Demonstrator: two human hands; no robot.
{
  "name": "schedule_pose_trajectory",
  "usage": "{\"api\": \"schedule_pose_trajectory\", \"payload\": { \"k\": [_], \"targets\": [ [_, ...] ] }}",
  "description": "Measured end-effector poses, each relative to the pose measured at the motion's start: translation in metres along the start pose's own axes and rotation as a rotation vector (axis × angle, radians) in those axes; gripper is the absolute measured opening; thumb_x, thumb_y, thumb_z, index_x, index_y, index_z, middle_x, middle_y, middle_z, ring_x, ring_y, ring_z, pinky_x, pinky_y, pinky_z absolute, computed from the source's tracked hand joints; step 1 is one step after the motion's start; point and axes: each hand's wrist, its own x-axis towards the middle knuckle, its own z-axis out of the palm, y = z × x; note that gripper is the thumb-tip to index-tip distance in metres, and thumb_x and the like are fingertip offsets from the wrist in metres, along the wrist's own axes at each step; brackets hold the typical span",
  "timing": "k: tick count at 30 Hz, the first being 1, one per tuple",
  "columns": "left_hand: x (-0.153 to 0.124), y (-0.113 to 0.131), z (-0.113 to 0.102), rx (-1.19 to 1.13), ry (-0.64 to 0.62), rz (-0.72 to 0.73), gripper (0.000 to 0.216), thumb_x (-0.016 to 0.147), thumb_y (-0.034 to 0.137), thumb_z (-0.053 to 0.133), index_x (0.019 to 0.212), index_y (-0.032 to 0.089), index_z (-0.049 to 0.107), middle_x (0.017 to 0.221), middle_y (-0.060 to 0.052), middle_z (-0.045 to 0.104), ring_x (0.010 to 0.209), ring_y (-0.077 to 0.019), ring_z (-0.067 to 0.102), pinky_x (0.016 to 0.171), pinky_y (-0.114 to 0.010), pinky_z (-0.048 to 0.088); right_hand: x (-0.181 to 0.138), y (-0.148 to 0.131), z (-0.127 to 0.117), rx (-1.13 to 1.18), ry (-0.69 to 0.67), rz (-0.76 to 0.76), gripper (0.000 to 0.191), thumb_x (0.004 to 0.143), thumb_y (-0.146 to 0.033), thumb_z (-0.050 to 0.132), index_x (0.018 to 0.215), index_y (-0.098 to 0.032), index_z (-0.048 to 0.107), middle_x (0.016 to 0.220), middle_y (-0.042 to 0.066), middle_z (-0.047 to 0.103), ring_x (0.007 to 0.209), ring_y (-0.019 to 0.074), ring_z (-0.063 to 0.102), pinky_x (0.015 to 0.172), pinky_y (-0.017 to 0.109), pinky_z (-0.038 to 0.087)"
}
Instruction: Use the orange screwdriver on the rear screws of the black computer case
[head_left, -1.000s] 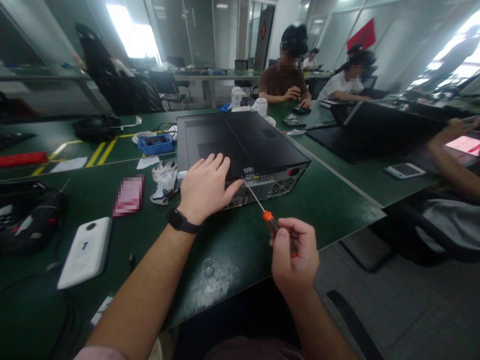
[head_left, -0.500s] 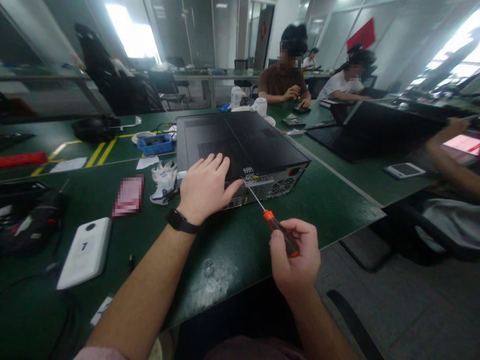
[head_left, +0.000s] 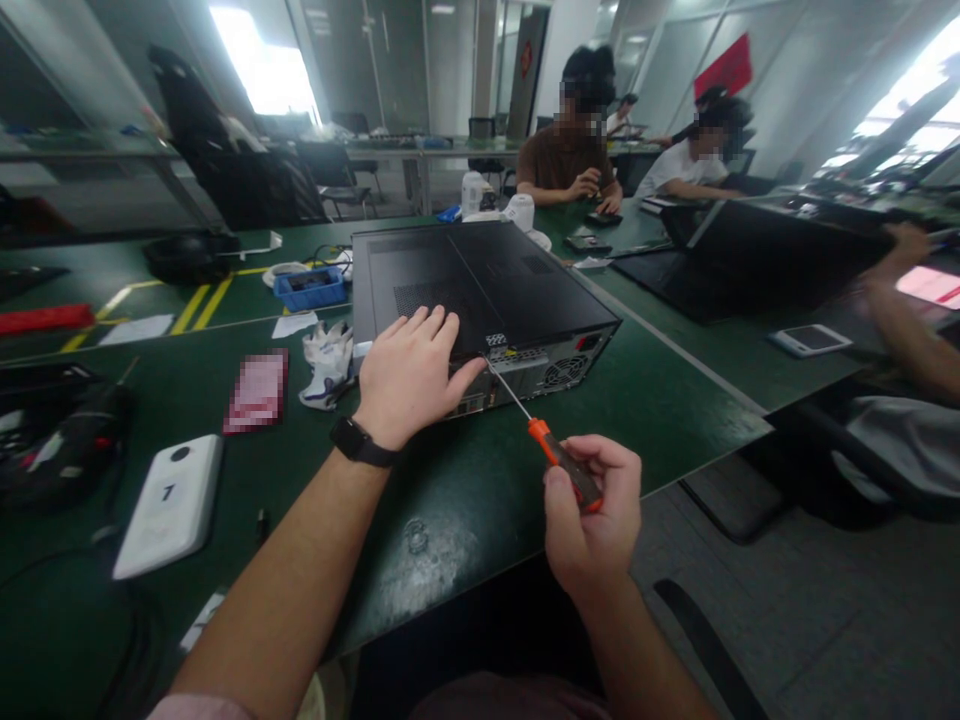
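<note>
A black desktop computer case (head_left: 487, 285) lies on its side on the green table (head_left: 637, 400). My left hand (head_left: 409, 375) rests flat on the case's near top edge, fingers stretched out, a dark watch on the wrist. My right hand (head_left: 592, 515) is closed round the orange and black handle of a screwdriver (head_left: 551, 455). Its thin shaft runs up and left, and the tip touches the case's rear panel near the top edge, just right of my left thumb.
A white box marked 1 (head_left: 171, 505), white gloves (head_left: 328, 362), a blue parts tray (head_left: 310, 288) and black gear at far left lie on the table. An open laptop (head_left: 750, 265) and a phone (head_left: 808, 341) sit to the right. Other people sit behind; another person's arm reaches in at right.
My right hand has turned slightly on the screwdriver handle, with the fingers shifted; the tip stays on the rear panel. My left hand and the case have not moved.
</note>
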Motion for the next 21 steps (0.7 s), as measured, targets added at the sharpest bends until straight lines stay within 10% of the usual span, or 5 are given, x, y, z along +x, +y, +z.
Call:
{"api": "schedule_pose_trajectory", "payload": {
  "k": [21],
  "targets": [
    [0.0011,0.0001,-0.0033,-0.003,-0.019,-0.002,0.06,0.111,0.053,0.056,0.148,0.007,0.068,0.16,-0.023,0.068,0.149,-0.0409,0.064,0.124,-0.055,0.051,-0.0055,0.0058,-0.0008,0.046,-0.042,0.07,0.019,0.104,-0.021,0.065,0.123,-0.024,0.066,0.083,-0.002,0.074,0.058,0.0121,0.069,0.054,0.024,0.058]
  ]
}}
